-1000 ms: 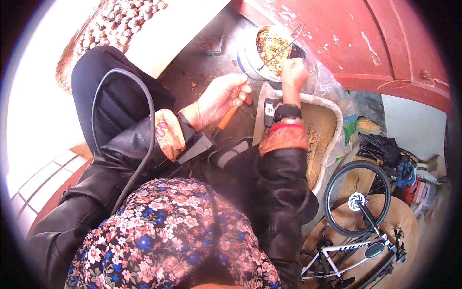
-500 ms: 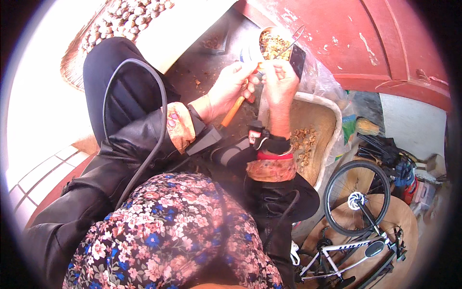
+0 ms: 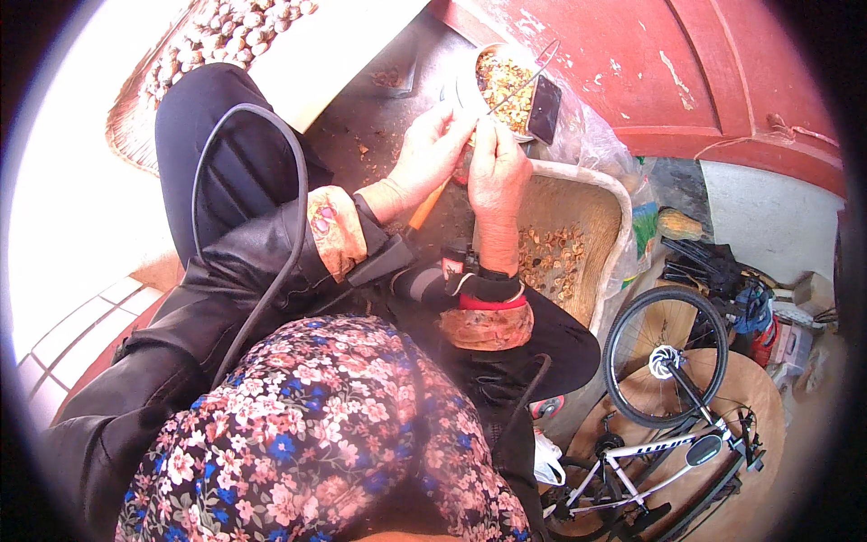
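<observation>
My left hand (image 3: 426, 161) and my right hand (image 3: 498, 172) meet at their fingertips. My left fingers pinch a small brown piece, apparently walnut, mostly hidden between the hands. A thin metal pick (image 3: 524, 84), looped at its far end, slants up from my right fingers. Just beyond them stands a round bowl (image 3: 463, 86) of walnut kernels (image 3: 506, 88). An orange wooden handle (image 3: 428, 208) slants below my left hand, its lower end at a dark grey wedge-shaped piece (image 3: 384, 261); whether my left palm touches it I cannot tell.
A dark phone (image 3: 544, 109) leans by the bowl. To the right, a pale tub (image 3: 623, 212) holds shell pieces (image 3: 553, 257). Whole walnuts (image 3: 230, 32) fill a woven basket (image 3: 126, 122) at upper left. A white bicycle (image 3: 632, 470) lies lower right, and red panelling (image 3: 623, 63) borders the far side.
My right hand has shifted left and slightly down, closer to my left hand. The pick is still in my right fingers. The whole view has moved a little, showing more of the phone.
</observation>
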Available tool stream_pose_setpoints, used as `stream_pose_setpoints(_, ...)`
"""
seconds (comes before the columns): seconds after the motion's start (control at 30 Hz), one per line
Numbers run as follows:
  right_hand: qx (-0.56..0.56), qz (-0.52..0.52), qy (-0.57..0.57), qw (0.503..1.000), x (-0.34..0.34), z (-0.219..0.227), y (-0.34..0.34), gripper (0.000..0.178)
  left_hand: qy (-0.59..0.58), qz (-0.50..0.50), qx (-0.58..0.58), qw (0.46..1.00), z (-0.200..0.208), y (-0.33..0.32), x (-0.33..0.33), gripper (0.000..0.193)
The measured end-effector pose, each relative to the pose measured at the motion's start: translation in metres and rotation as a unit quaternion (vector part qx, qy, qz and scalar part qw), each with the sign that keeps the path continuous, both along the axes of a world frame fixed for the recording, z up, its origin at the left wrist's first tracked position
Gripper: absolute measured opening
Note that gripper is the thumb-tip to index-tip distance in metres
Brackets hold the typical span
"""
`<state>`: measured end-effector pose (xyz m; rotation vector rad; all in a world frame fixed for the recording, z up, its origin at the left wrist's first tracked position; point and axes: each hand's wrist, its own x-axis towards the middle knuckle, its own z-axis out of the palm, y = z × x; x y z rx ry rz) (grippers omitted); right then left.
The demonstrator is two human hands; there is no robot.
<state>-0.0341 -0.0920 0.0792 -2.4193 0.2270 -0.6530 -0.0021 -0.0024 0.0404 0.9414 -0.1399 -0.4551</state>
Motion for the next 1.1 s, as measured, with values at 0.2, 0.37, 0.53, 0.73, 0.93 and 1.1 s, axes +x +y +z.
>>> stream_pose_setpoints(0.2,0.084,-0.035,0.041,0.995,-0.001,-0.010,0.003,0.032,-0.049,0.048,0.042,0.997,-0.001,-0.008,0.000,0.017)
stream_pose_setpoints(0.37,0.162,-0.054,0.004,0.985,0.000,-0.015,0.007,0.033,-0.025,0.011,0.022,0.999,0.002,-0.002,-0.005,0.015)
stream_pose_setpoints(0.53,0.211,-0.058,0.005,0.976,0.001,-0.018,0.008,0.034,-0.072,0.073,0.045,0.994,0.000,-0.007,-0.005,0.015)
stream_pose_setpoints(0.73,0.079,-0.019,-0.031,0.996,0.003,-0.013,0.007,0.029,-0.074,0.060,0.068,0.993,-0.007,-0.007,-0.002,0.014)
stream_pose_setpoints(0.93,0.082,-0.023,-0.013,0.996,0.000,-0.012,0.007,0.027,-0.111,0.079,0.079,0.988,-0.001,-0.009,0.001,0.016)
stream_pose_setpoints(1.1,0.139,-0.050,-0.014,0.989,0.000,-0.019,0.006,0.028,0.006,-0.008,0.001,1.000,0.011,-0.002,-0.004,0.016)
